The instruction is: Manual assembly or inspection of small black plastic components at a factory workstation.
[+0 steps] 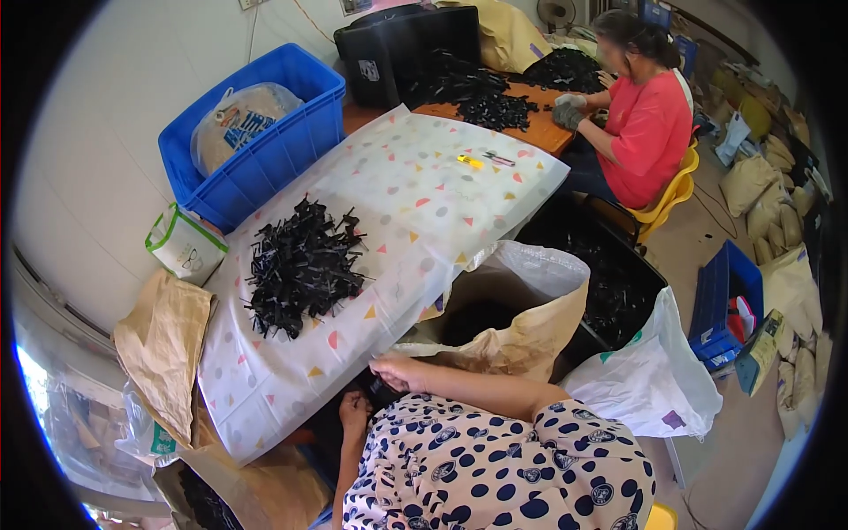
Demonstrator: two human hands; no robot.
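My left hand (355, 409) is low at the table's near edge, fingers curled; what they hold, if anything, is hidden. Just right of it and higher, my right hand (399, 372) is closed at the edge of the cloth. Dark material shows below its fingers, too small to name. Beyond my hands, a heap of small black plastic parts (305, 265) lies on the patterned tablecloth (389, 230). To the right of my right hand stands an open paper sack (521, 340) with a dark inside.
A blue crate (256, 190) holds a clear bag. A yellow cutter (470, 162) lies on the cloth. Across the table, a co-worker (649, 115) in red, wearing gloves, handles black parts. An open sack (274, 481) stands lower left; a white sack (654, 371) lies right.
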